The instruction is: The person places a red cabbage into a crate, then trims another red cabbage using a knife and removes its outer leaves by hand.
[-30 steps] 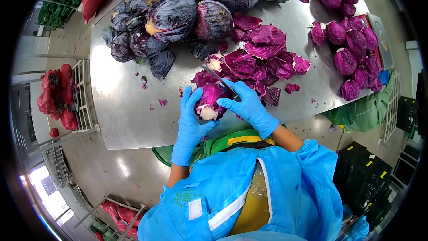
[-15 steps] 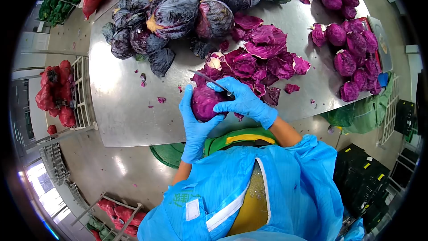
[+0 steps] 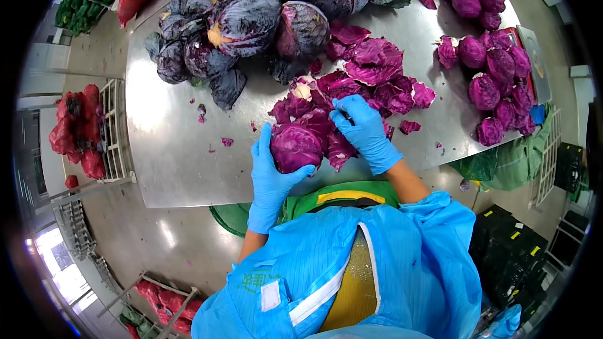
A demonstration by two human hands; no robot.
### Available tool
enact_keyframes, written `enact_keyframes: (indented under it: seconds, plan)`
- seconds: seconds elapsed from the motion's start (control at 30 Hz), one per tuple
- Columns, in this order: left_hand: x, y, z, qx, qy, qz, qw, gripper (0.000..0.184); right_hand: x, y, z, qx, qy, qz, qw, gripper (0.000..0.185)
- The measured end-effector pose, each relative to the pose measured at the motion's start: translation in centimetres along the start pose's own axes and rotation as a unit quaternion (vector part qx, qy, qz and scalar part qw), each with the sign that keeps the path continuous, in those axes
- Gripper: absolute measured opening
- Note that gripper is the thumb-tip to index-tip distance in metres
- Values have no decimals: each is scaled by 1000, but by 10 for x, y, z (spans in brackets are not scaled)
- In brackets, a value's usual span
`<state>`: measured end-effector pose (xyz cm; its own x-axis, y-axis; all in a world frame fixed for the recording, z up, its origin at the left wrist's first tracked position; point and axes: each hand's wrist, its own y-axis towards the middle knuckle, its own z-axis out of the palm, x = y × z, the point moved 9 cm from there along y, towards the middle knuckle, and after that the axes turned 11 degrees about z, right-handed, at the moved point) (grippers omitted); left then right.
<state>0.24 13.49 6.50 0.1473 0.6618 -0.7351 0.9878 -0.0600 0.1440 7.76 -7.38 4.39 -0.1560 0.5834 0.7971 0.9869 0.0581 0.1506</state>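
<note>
My left hand, in a blue glove, cups a peeled red cabbage near the table's front edge, thumb below and fingers along its left side. To its right, my gloved right hand is closed, with a small dark part of the knife showing at its fingers; the blade cannot be made out. Loose purple leaves lie between the cabbage and my right hand. Behind both hands spreads a pile of stripped leaves with a pale cut stem piece.
Untrimmed dark cabbages are heaped at the back left of the steel table. Peeled cabbages stand in groups on the right. Red sacks sit on a rack to the left, and black crates stand at lower right.
My right hand has moved right, off the cabbage, and the knife blade has gone from sight. More of the cabbage shows in my left hand, and loose leaves now appear beside it.
</note>
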Motion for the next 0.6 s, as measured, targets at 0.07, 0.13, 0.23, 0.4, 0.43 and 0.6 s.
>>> enact_keyframes:
  seconds: [0.07, 0.13, 0.23, 0.4, 0.43, 0.6]
  plan:
    - [-4, 0, 0, -23, -6, -2, 1000, 127, 45, 2, -4, 87, 33, -9, 996, 45]
    - [-12, 4, 4, -34, -4, 16, 999, 131, 61, -7, 18, 187, 33, -14, 982, 63]
    - [-14, 5, 9, -62, -8, 26, 998, 131, 54, -9, 36, 258, 121, -55, 957, 59]
    - [-15, 4, 17, -39, 36, 29, 998, 127, 50, -3, 26, 245, 73, -46, 966, 48]
    - [-17, 3, 17, -40, 41, 39, 998, 126, 50, -4, 25, 237, 62, -43, 969, 44]
    - [-20, 8, 19, -18, 36, 25, 999, 125, 50, -4, 25, 230, 104, 11, 967, 33]
